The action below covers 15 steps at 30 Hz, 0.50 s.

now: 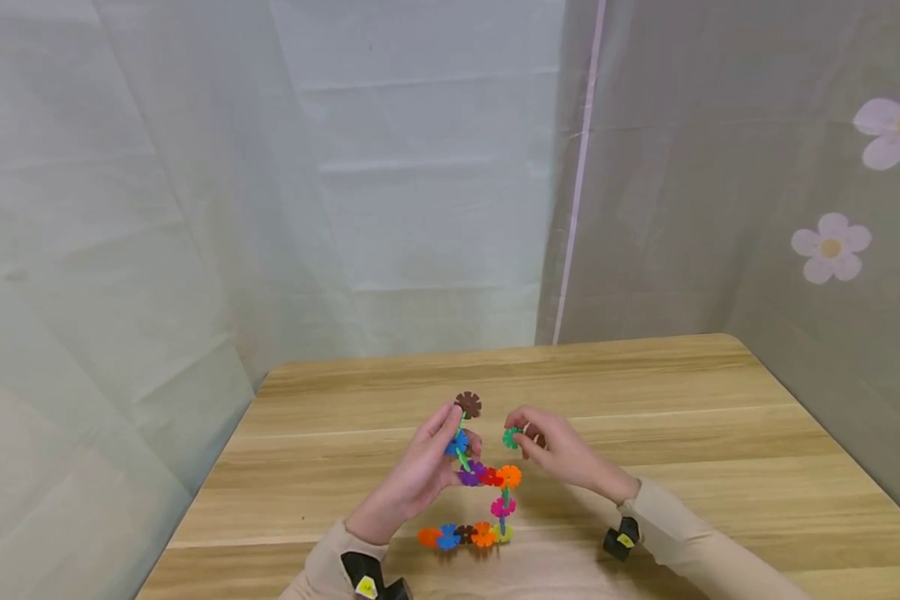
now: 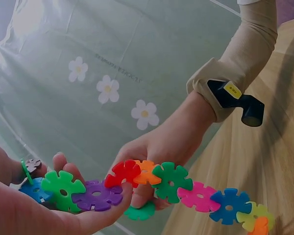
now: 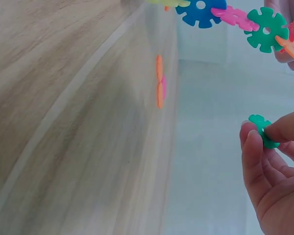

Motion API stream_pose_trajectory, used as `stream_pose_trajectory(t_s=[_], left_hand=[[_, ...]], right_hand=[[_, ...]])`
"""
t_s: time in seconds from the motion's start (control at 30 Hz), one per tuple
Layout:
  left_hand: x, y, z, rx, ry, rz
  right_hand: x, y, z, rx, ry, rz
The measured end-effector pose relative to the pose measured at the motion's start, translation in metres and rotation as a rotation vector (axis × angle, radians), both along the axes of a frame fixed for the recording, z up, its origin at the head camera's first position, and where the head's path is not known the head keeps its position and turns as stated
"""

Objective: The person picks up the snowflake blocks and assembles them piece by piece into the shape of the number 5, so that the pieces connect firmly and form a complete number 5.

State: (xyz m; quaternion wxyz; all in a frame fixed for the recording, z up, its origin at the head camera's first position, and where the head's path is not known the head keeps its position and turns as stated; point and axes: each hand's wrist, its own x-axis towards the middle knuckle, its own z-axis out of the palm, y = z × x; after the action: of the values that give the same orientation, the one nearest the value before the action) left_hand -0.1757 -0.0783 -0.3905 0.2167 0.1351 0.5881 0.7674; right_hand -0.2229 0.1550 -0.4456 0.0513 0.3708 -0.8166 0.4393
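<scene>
My left hand [image 1: 422, 471] grips one end of a chain of slotted flower-shaped plastic discs [image 2: 97, 195]. Above its fingers a brown disc [image 1: 468, 405] tops the chain. From there the chain runs down through blue, green, purple, red and orange, bends at a pink disc [image 1: 502, 507], and ends in a lower row with an orange disc [image 1: 429, 537] at its left. My right hand [image 1: 562, 450] pinches a single green disc [image 3: 263, 131] between thumb and fingers, a short gap to the right of the chain. In the left wrist view that disc is partly hidden behind the left fingers.
Under both hands lies a wood-grain table [image 1: 682, 417]. Pale cloth [image 1: 420, 167] hangs behind it, and a grey cloth with white flowers [image 1: 831, 247] is at the right. Edge-on orange pieces [image 3: 159, 81] show low over the wood in the right wrist view.
</scene>
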Motion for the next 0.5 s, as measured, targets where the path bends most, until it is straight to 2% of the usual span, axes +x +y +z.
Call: stream_pose_trajectory(t_s=[0.5], left_hand=[[0.0029,0.0035,0.0008,0.044,-0.033,-0.01]], right_hand=[[0.0066,-0.0041,0.0099,-0.143,0.161,-0.057]])
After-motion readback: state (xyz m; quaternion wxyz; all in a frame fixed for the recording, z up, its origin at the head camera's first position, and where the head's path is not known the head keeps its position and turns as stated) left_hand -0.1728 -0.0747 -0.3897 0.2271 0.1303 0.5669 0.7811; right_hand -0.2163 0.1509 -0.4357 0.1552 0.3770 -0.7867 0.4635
